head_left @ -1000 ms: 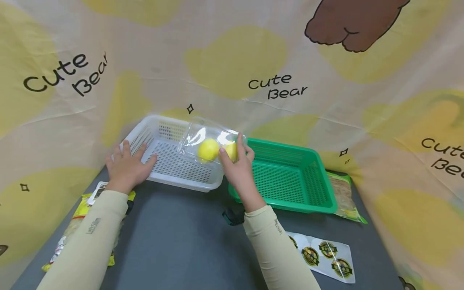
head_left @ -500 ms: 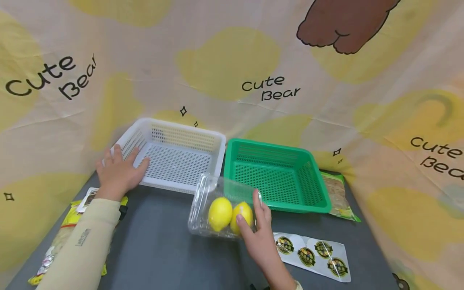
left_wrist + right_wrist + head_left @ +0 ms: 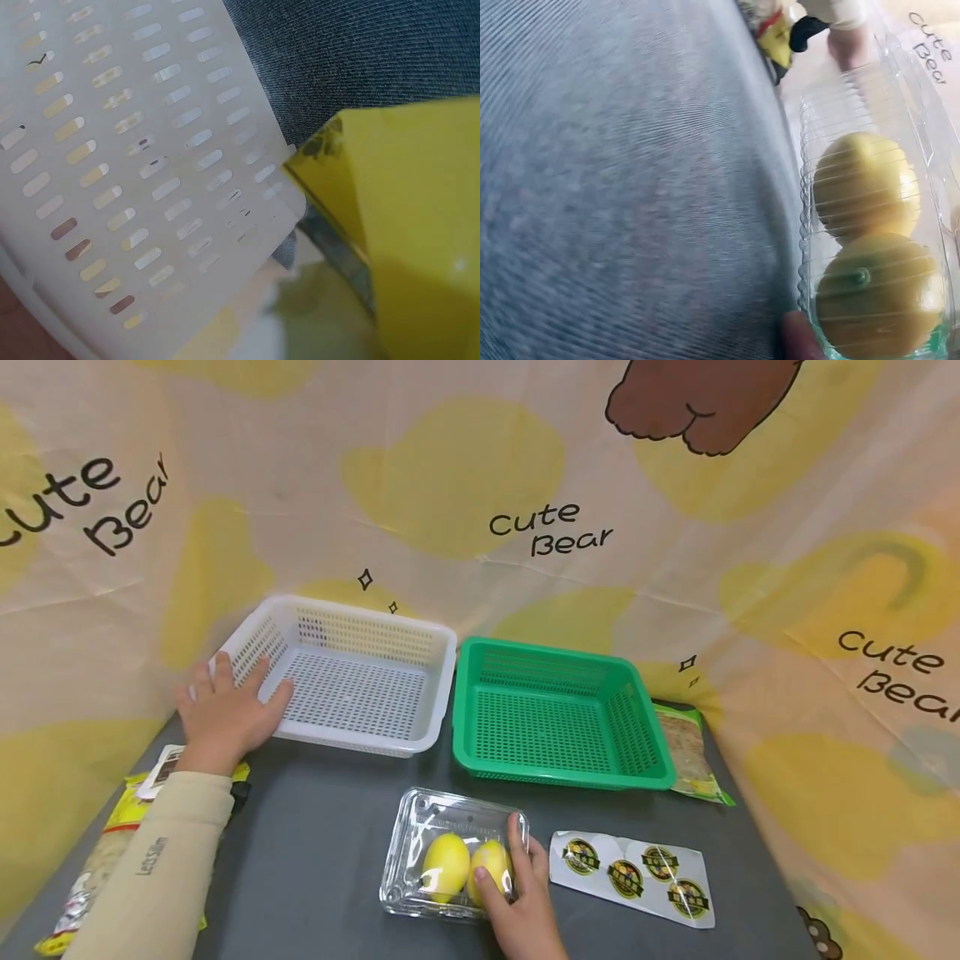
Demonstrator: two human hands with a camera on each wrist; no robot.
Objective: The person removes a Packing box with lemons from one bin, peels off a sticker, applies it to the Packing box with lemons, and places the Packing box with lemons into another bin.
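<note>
In the head view, my right hand (image 3: 522, 893) grips the right end of a clear plastic clamshell box (image 3: 411, 852), fingers along its far side and thumb over the near part. Two lemons (image 3: 446, 862) lie inside; the right wrist view shows the lemons (image 3: 877, 296) close up through the ribbed plastic. Whether the box touches the table or hovers just above it, I cannot tell. My left hand (image 3: 228, 714) rests with spread fingers on the front left corner of a white perforated basket (image 3: 352, 693).
A green basket (image 3: 555, 777) stands right of the white one, with a green-edged packet (image 3: 686, 747) beside it. A sticker sheet (image 3: 633, 877) lies right of the box. Yellow packaging (image 3: 123, 818) lies under the left forearm. A printed cloth (image 3: 450, 468) hangs behind the grey table (image 3: 315, 860).
My right hand has brought the box with lemons from over the white basket down to the front of the table. The left hand stays at the white basket's corner. The head view shifts slightly.
</note>
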